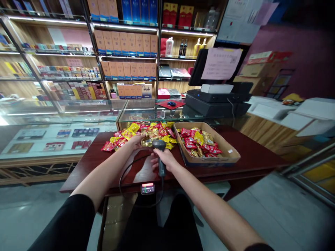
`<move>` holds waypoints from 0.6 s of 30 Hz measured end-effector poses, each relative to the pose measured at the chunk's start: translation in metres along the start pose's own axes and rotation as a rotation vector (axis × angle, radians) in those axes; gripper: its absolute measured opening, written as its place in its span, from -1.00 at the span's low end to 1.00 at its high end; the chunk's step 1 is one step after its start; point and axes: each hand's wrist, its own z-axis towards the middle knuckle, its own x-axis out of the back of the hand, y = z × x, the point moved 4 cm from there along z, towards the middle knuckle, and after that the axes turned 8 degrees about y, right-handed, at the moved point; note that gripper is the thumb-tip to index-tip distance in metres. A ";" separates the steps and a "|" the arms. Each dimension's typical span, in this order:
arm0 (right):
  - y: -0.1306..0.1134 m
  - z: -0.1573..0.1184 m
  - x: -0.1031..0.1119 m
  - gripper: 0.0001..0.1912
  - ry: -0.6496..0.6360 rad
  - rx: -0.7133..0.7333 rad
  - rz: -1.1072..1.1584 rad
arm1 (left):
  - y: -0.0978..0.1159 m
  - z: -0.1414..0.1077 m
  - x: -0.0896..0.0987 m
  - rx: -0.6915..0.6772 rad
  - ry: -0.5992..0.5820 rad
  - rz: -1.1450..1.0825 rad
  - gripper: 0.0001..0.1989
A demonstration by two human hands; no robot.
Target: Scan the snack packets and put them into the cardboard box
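A scanner (161, 168) is held in the right hand (167, 159), with the fingers wrapped around its handle, and its head is kept close to the packets. By the left hand (135, 142) a gold packet (146, 142) is held at the edge, with the fingers narrow upon it. This packet is seen at the front of a loose pile (128, 134) of red, yellow and gold packets, spread on the worktop (90, 164). Just right of the pile a cardboard box (225, 159) is placed, partly filled with similar packets. From the scanner's lower end a cable (119, 186) is looped.
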 end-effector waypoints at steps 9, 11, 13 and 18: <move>0.002 -0.047 -0.009 -0.67 0.032 0.209 -0.124 | -0.016 0.005 0.002 0.077 -0.057 -0.021 -0.84; 0.006 -0.051 -0.012 -0.68 0.046 0.215 -0.141 | -0.018 0.005 0.004 0.094 -0.046 -0.010 -0.84; 0.010 -0.054 -0.015 -0.69 0.047 0.209 -0.139 | -0.016 0.002 0.005 0.092 -0.040 -0.003 -0.83; 0.011 -0.057 -0.022 -0.73 0.053 0.192 -0.159 | -0.010 -0.009 0.002 0.101 -0.032 0.029 -0.86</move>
